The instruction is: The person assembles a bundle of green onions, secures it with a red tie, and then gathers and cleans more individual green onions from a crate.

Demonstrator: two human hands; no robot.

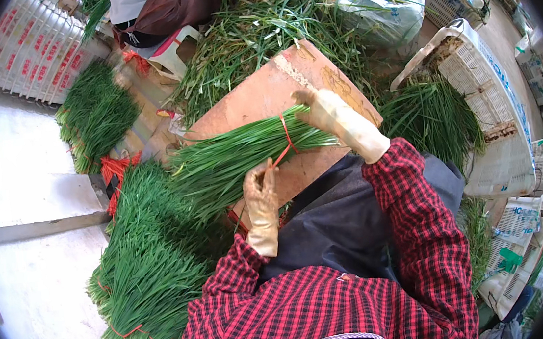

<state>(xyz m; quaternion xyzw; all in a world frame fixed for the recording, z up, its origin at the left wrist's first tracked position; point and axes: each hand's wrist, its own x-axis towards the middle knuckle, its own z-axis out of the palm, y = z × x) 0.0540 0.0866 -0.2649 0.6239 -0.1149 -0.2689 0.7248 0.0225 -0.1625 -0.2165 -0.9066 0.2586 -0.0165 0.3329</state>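
Note:
A bundle of long green chives (237, 154) lies across a tan board (232, 111) in front of me. Around the bundle, near its pale cut ends, runs a red tie (286, 131). My left hand (261, 200), in a stained cream glove, pinches the loose end of that tie just on the near side of the bundle. In a matching glove, my right hand (328, 114) grips the bundle from above, right of the tie. Its fingertips are partly hidden among the leaves.
Tied chive bundles (149, 268) pile up at my left, beside a white ledge (30, 201). Loose leaves (258, 38) heap behind the board. White crates (496, 99) stand at the right, a small white stool (173, 54) at the back. Another person (169, 11) sits there.

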